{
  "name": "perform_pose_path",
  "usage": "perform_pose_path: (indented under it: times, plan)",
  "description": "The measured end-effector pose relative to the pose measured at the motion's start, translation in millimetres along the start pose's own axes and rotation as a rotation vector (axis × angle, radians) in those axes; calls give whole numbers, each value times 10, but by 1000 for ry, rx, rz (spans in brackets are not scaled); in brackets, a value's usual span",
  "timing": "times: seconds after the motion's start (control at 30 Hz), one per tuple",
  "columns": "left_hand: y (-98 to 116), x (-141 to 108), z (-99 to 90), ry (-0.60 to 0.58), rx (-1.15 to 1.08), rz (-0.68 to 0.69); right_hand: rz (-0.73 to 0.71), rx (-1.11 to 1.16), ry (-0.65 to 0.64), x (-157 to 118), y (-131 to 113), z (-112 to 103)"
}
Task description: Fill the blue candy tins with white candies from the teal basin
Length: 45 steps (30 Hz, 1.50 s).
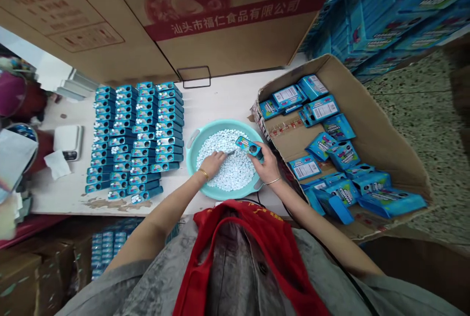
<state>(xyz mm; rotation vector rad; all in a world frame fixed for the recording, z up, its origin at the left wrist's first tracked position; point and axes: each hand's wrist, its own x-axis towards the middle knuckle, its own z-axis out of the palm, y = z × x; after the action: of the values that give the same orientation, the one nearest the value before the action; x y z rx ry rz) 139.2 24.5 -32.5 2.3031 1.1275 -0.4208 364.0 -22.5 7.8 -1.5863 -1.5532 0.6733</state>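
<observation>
A turquoise basin full of small white candies stands in front of me. My right hand grips a small blue box over the candies, its round dark opening near my fingers. My left hand is at the left part of the candies, fingers closed round a thin dark tool whose end points toward the blue box. Left of the basin, blue boxes stand in four columns, some with white candies showing at their openings.
At the right, an open cardboard carton holds loose blue boxes. Large cartons wall off the back, with a wire frame before them. A white scale sits far left. Blue boxes are stacked back right.
</observation>
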Motion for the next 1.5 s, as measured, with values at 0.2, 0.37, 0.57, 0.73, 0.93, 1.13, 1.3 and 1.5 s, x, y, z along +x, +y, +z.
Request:
perform_pose_path:
  times: [0.2,0.37,0.57,0.73,0.93,1.13,1.3,1.5]
  plan:
    - [360,-181,284,-54,-376,65,41,23,21,27,-22,-64]
    - [266,-258,144,-76,-692,102,68,61,25,40,-11,-108]
    - [12,-596,-502,1,-734,160,40,33,15,26,30,-106]
    - [6,-733,-1109,45,-515,214,-60,-25,-87,-20,24,34]
    - [504,-658,-1582,-121,-12,56,-204,-75,-170,-113,15,201]
    - [1036,-748,-1880,-166,295,-25,-189,-37,-174,-165,31,259]
    - [587,-686,-1673,1,158,-67,-88,-15,-110,-147,78,195]
    - [-21,-156,-682,45,38,-134,-3,2,-33,-51,74,100]
